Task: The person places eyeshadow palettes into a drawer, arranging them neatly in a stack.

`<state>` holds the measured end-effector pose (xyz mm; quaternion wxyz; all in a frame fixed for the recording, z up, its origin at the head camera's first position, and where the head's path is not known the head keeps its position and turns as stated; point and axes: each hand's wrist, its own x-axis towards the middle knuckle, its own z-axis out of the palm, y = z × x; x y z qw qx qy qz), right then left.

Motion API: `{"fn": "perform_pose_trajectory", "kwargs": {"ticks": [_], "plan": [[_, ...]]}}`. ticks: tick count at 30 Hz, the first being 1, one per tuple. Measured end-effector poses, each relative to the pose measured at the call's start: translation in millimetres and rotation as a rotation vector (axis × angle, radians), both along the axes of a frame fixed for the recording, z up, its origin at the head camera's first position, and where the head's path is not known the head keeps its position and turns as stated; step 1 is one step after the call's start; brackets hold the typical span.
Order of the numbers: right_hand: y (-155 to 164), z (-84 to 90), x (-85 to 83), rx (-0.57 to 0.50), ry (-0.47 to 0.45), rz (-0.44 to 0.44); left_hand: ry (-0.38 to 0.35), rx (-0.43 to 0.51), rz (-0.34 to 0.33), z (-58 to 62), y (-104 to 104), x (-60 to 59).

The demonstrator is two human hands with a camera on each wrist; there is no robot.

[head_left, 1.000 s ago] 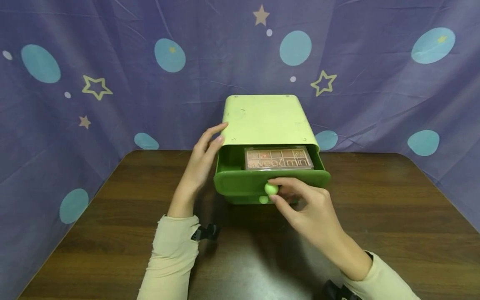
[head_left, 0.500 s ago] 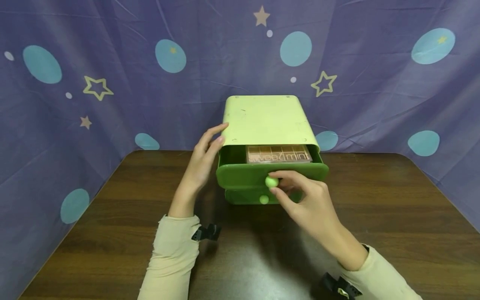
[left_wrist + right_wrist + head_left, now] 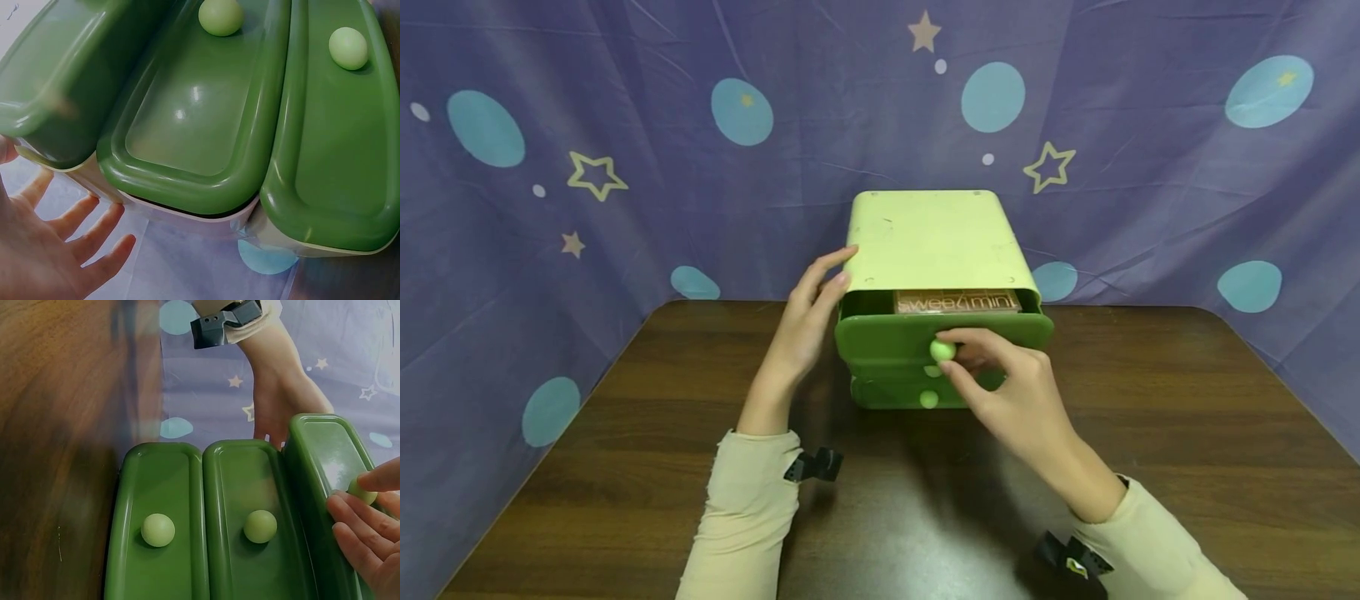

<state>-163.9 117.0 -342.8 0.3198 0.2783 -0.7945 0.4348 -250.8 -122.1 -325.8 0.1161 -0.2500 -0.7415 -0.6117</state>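
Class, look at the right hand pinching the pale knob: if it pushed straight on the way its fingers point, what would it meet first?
The right hand already pinches the knob, so it would probably press straight into the top drawer front, then the drawer cabinet behind it; depth is uncertain.

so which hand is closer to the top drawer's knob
Right. The right hand pinches the knob on the top drawer. The left hand rests against the cabinet's left side, apart from the knob.
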Motion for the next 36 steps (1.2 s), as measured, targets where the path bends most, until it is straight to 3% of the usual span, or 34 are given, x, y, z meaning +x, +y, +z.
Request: {"fn": "perform_pose_trajectory", "kwargs": {"ticks": [20, 36], "plan": [[-3, -2.3, -17.5, -0.030, -0.041, -0.006, 0.003, 0.035, -0.014, 1.0, 1, 1.4], [-5, -4.9, -24.9, -0.038, -0.011, -0.017, 0.002, 0.034, 0.001, 2.1, 1, 2.8]]}}
